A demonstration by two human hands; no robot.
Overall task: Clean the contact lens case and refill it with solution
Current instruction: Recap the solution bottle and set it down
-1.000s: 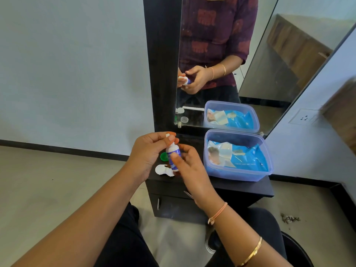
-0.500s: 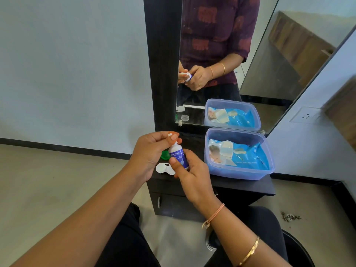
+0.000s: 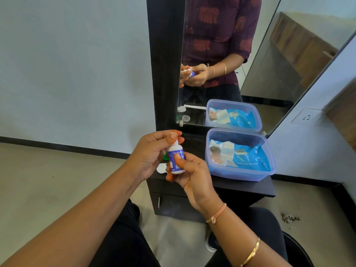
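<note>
My right grip (image 3: 194, 176) holds the bottle (image 3: 176, 160) upright before the bench (image 3: 240, 187); my left grip (image 3: 152, 151) pinches its top. Both half hide the case (image 3: 160, 168). Beside them, a tub (image 3: 240, 175) holds wipes (image 3: 246, 157).

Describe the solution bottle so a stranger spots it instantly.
A dark cabinet stands below the mirror. Before it, beside the blue tub, the right hand grips a white bottle, the left hand pinching its top. Its blue label marks it out.
</note>
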